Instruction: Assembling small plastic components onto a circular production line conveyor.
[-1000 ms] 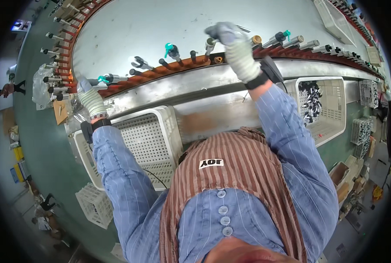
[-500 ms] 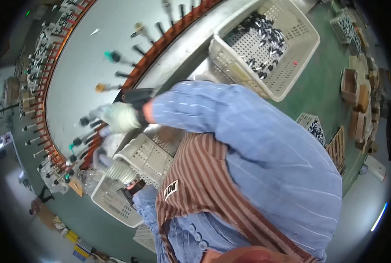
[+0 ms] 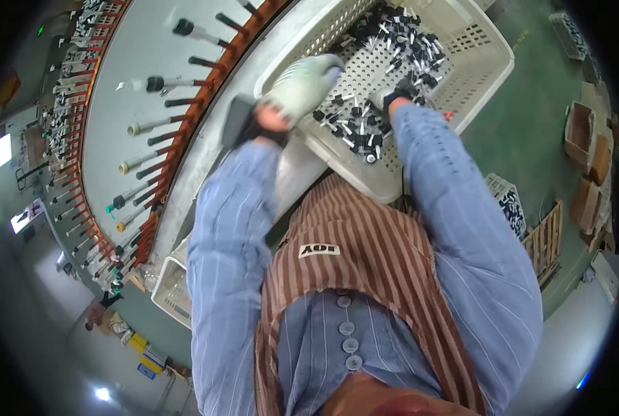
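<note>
My left hand [image 3: 301, 87], in a pale glove with greyish fingertips, is over the left wall of a big off-white perforated basket [image 3: 486, 73]. Its fingers look bent and held together, slightly blurred; what they hold, if anything, is hidden. A dark band circles that wrist. My right hand [image 3: 390, 96] reaches down inside the basket, among small parts with black heads and white stems [image 3: 358, 128]. Its fingers are mostly hidden by the parts and the sleeve. The parts lie loose in a heap across the basket floor.
Left of the basket, a curved orange-brown rack [image 3: 191, 114] carries several black pegs, some with pale, green or black-tipped pieces. A smaller white basket [image 3: 170, 291] stands at lower left. On the right are another parts basket [image 3: 507, 201], a wooden pallet [image 3: 545, 239] and cardboard boxes [image 3: 581, 139].
Both hands have moved from the rack and smaller basket at left to the big basket at upper right. My body has turned with them, and the pieces on the near rack have shifted.
</note>
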`<state>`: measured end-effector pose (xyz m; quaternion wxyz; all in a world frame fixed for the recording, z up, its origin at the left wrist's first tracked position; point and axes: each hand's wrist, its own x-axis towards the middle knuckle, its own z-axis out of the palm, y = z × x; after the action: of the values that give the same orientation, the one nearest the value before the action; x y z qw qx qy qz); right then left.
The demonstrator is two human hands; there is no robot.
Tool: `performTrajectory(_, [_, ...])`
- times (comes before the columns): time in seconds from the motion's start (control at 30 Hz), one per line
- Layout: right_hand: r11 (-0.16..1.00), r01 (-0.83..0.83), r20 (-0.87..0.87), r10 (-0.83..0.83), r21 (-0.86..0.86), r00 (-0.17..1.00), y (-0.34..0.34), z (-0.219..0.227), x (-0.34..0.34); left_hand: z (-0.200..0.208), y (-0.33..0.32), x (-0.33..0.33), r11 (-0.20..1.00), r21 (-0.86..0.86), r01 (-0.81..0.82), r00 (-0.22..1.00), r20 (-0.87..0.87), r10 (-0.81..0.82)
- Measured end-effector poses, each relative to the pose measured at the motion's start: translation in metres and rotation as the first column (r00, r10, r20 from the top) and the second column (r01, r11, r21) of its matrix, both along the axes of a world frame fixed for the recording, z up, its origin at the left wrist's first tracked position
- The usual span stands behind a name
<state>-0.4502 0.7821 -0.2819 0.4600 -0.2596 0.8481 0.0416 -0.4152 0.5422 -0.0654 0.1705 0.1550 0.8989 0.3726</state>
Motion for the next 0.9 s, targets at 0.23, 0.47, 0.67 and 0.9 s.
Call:
performTrajectory(0.23, [0.988, -0.147, -0.143, 0.153, 0.048, 0.978, 0.041, -0.033, 0.014, -0.164, 0.026, -0.032, 0.743, -0.408, -0.530, 0.791, 0.078, 0.607])
performTrajectory(0.47, [0.961, 0.158, -0.192, -0.203, -0.229, 0.960, 0.013, -0.008, -0.096, -0.160, 0.096, -0.090, 0.871, -0.135, -0.472, 0.880, -0.020, 0.474])
performTrajectory(0.67, [0.683, 0.448, 0.318, -0.317, -0.577, 0.893, -0.002, 0.152, -0.051, -0.232, 0.079, -0.094, 0.956, 0.054, -0.290, 0.949, -0.113, 0.294])
performTrajectory(0.9, [0.536, 0.703, 0.734, -0.209, -0.467, 0.647, 0.027, 0.253, 0.064, -0.094, 0.048, -0.079, 0.760, 0.574, -0.306, 0.944, 0.287, 0.163])
